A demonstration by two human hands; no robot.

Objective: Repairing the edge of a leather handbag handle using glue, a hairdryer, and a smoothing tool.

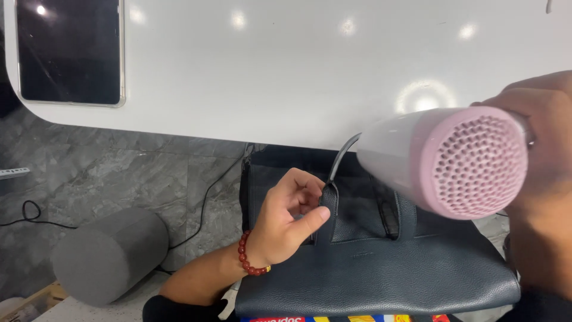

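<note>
From the head camera, a dark navy leather handbag (pixel 381 268) lies below the near edge of the white bench (pixel 286 71); what carries it is hidden. The left hand (pixel 286 217) (a red bead bracelet (pixel 247 256) at its wrist) sits at the handbag's upper left, its grip pinching the base of the black strap handle (pixel 333 179) between thumb and fingers. To the handbag's upper right, the right hand (pixel 536 143) has its grip wrapped around a pink hair dryer (pixel 447 158), whose honeycomb rear grille faces the camera. Left of the handbag, a grey cylinder cushion (pixel 110 253) rests on the grey marbled floor (pixel 119 173). Above the handbag, far left on the bench, lies a dark tablet (pixel 70 50).
</note>
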